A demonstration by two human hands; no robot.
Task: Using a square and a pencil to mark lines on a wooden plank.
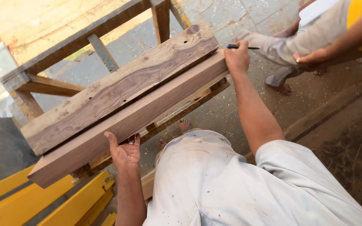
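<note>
Two planks point(122, 96) lie stacked on wooden frame point(63, 50), mid-frame. Left hand point(124, 148) open, palm under lower plank's edge; right hand point(236, 57) closed w/ pen point(239, 47) at plank end, upper right; no marks visible yet.

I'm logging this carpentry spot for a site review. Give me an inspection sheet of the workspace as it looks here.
Surface: wooden frame stand carrying the boards; concrete floor speckled with sawdust.
Job's things: smooth plank lying beside a grained plank, touching along their length.
Clutter: yellow metal bars at lower left.
Hands: left hand pressed against the smooth plank's near edge; right hand at its far end, fingers gripping a pen.
Cables: nothing seen.
Surroundings: another person's hand and bare foot at upper right.
</note>
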